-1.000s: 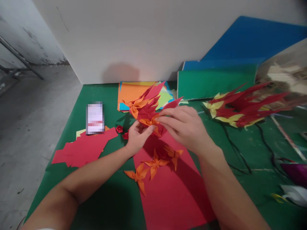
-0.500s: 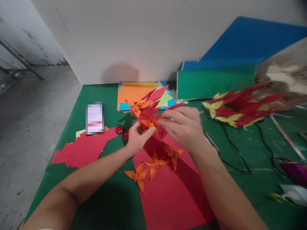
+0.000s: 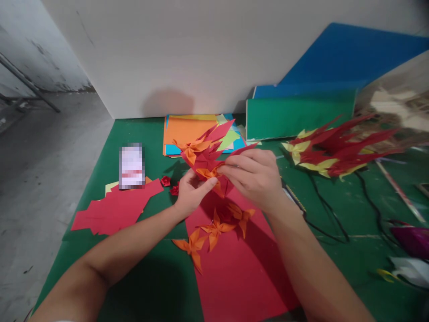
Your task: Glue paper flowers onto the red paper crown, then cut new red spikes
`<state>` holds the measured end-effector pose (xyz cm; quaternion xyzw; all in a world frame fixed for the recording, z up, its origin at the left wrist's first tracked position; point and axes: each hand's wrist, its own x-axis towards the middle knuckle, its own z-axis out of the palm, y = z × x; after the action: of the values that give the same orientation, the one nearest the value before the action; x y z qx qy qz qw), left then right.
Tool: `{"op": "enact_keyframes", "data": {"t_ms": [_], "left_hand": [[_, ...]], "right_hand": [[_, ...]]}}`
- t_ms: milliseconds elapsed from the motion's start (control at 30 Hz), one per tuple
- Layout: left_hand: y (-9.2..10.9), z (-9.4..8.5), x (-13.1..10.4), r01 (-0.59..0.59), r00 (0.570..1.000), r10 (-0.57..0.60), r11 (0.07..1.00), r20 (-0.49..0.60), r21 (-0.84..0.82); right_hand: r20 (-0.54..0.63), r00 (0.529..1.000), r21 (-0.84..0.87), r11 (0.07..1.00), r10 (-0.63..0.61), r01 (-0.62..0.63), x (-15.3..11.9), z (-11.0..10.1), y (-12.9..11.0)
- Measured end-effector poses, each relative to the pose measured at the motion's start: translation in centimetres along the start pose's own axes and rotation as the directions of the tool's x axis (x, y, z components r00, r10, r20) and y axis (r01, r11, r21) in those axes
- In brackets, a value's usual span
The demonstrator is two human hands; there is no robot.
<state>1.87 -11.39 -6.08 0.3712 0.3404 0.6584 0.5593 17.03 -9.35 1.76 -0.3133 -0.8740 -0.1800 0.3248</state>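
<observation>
Red-and-orange paper piece [image 3: 204,158] sits between the hands: left hand [image 3: 191,195] grips its near edge, right hand [image 3: 257,179] pinches.

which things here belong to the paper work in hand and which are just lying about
Seemingly in the job:
red-and-orange paper piece, held by left hand and right hand
three loose orange pieces
large red sheet

Probably just lying about:
green board
blue board
phone (screen blurred, so unsure)
</observation>
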Motion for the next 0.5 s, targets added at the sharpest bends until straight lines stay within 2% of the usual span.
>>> {"op": "enact_keyframes", "data": {"t_ms": [500], "left_hand": [[0.31,0.15,0.04,0.021,1.000,-0.021,0.999,-0.010,-0.040]], "right_hand": [[-0.051,0.998,-0.070,0.997,-0.024,0.020,-0.06,0.16,0.13]]}}
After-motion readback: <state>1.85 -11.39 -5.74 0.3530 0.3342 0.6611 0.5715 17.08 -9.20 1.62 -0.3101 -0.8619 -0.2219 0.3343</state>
